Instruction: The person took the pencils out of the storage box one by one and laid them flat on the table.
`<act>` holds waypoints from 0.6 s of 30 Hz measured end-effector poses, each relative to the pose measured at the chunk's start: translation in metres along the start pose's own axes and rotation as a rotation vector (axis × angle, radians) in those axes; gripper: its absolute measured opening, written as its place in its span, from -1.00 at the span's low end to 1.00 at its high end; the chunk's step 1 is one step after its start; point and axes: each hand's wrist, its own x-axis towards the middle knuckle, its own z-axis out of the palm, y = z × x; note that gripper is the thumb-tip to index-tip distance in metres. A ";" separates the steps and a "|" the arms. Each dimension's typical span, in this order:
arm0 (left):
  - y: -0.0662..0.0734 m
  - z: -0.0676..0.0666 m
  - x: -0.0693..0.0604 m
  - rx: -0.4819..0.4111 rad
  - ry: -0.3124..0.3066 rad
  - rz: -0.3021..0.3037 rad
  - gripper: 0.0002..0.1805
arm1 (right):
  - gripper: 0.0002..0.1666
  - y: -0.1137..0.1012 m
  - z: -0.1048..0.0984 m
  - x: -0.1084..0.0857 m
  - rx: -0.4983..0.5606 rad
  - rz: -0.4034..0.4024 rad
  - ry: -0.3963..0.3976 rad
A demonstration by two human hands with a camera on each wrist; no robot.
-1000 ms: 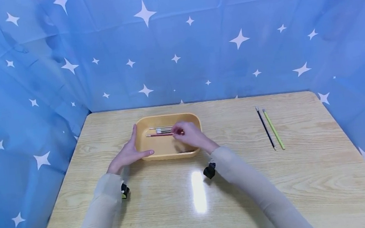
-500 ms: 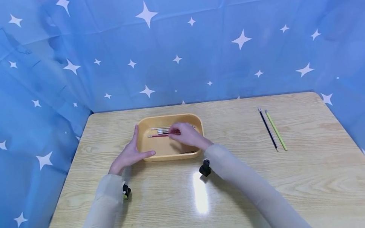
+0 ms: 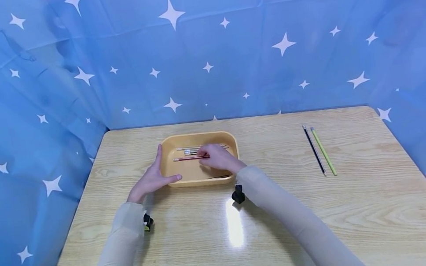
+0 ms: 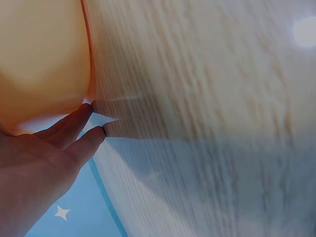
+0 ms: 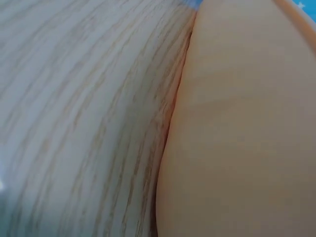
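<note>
A tan plastic tray [image 3: 191, 183] sits toward the back of the table, holding several pencils. My left hand [image 3: 150, 183] rests against its left end, fingers straight along the outer side and thumb over the near rim. In the left wrist view, the fingertips [image 4: 85, 109] touch the tray's outer wall [image 4: 44, 54]. My right hand [image 3: 219, 156] reaches inside and pinches a red pencil [image 3: 186, 158], whose right part the hand hides. Just behind it lie silver-ended pencils [image 3: 190, 152], partly covered. A thin dark pencil [image 3: 220, 177] lies along the near wall.
On the table's right side lie a black pencil [image 3: 314, 150] and a lime-green pencil [image 3: 324, 151], nearly parallel. A blue star-printed curtain [image 3: 201, 41] hangs behind and beside the wooden table [image 3: 194, 241]. The right wrist view shows only tabletop and tray wall [image 5: 237, 128].
My right hand has shifted slightly within the tray, and more of the red pencil shows beside its fingers. The left hand keeps its place on the tray.
</note>
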 end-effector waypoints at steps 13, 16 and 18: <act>-0.003 0.000 0.002 0.010 0.007 0.002 0.34 | -0.69 0.002 0.002 0.004 -0.134 -0.024 -0.062; -0.007 0.000 0.004 0.026 0.011 0.003 0.36 | -0.66 0.002 0.002 0.005 -0.139 -0.012 -0.073; -0.007 0.000 0.004 0.033 0.012 0.002 0.36 | -0.66 0.002 0.002 0.005 -0.140 -0.001 -0.079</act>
